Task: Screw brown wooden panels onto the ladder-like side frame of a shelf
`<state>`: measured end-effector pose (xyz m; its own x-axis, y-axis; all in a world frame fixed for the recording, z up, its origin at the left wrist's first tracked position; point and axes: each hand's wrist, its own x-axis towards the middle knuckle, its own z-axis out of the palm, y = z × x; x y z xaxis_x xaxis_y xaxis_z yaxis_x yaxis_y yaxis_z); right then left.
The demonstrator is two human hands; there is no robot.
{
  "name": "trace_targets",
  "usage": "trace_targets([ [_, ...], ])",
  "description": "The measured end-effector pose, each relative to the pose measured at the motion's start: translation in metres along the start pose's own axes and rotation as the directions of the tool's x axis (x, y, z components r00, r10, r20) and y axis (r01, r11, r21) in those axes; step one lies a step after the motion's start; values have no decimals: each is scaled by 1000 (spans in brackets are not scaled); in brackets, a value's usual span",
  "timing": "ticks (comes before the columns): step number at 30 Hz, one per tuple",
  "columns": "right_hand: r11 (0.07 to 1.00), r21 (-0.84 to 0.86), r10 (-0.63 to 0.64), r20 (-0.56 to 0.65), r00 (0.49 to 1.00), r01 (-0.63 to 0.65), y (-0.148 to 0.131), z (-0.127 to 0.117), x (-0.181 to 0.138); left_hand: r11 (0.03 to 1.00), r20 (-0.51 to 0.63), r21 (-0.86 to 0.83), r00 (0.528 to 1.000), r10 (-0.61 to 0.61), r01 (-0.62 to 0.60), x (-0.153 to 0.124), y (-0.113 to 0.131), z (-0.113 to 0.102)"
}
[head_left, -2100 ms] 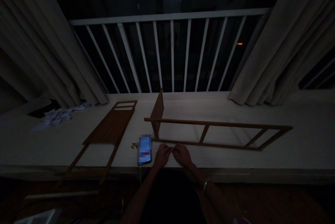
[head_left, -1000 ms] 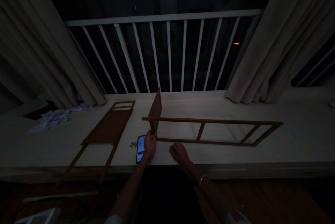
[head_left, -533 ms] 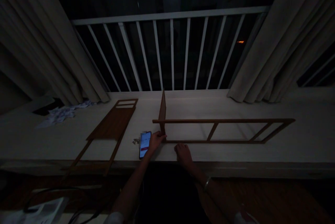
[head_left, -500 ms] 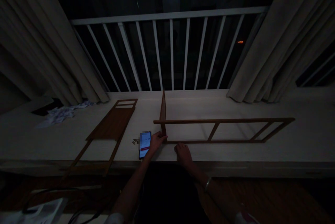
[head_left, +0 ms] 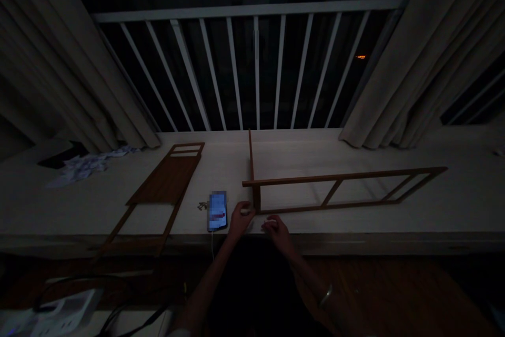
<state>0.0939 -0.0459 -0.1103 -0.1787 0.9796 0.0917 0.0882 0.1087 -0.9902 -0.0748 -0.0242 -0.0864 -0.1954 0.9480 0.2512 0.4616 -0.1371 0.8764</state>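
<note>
A brown wooden frame [head_left: 331, 180] with crossbars stands on its long edge on the pale sill. At its left end a narrow wooden panel [head_left: 251, 161] runs back toward the window. My left hand [head_left: 239, 219] is by the corner where they meet, its curved fingers apart; whether a fingertip touches the wood is hard to tell. Just right of it, my right hand [head_left: 278, 229] is closed in a pinch in front of the frame's lower rail. Anything between those fingertips is too dark to make out. Left of my hands lie a lit phone [head_left: 217, 212] and several small metal-looking pieces [head_left: 202, 205].
Another wooden frame with a solid panel [head_left: 165, 179] lies at the left, overhanging the front edge of the sill [head_left: 355, 240]. Crumpled papers [head_left: 81, 165] are farther left. Curtains [head_left: 398, 74] flank a white railing [head_left: 252, 10]. A power strip [head_left: 65, 313] is at lower left.
My left hand has let go of the panel's near end and its fingers have spread. The frame's left end has shifted slightly right and the panel has turned. My right hand has lifted its fingers into a pinch.
</note>
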Motion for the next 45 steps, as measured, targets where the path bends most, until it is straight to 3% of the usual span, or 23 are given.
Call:
trace_targets([
  [4, 995, 81, 47, 60, 997, -52, -3, 7, -10, 986, -11, 164, 1000, 26, -24, -14, -21, -9],
  [8, 989, 120, 80, 85, 993, -90, 0, 14, -14, 972, 33, 221, 996, 77, -82, -12, -33, -12],
  [16, 993, -114, -52, -109, 993, 40, -9, 2, -15, 951, 98, 279, 989, 112, -135, -9, -42, 6],
  [22, 995, 54, 79, -30, 996, -78, -20, 5, -27, 947, 102, 294, 989, 104, -130, -20, -40, 8],
  [27, 960, 237, 152, 3, 988, -148, -10, 6, -43, 951, 145, 281, 985, 90, -129, -34, -37, 2],
  [30, 939, 262, 223, 32, 974, -224, 0, 10, -51, 955, 181, 267, 980, 81, -129, -40, -35, -2],
  [37, 908, 353, 207, 96, 974, -227, 9, 34, -62, 960, 246, 247, 966, 73, -135, -49, -30, -8],
  [45, 876, 274, 399, 53, 916, -397, 17, 37, -54, 962, 245, 252, 969, 40, -103, -48, -34, -6],
])
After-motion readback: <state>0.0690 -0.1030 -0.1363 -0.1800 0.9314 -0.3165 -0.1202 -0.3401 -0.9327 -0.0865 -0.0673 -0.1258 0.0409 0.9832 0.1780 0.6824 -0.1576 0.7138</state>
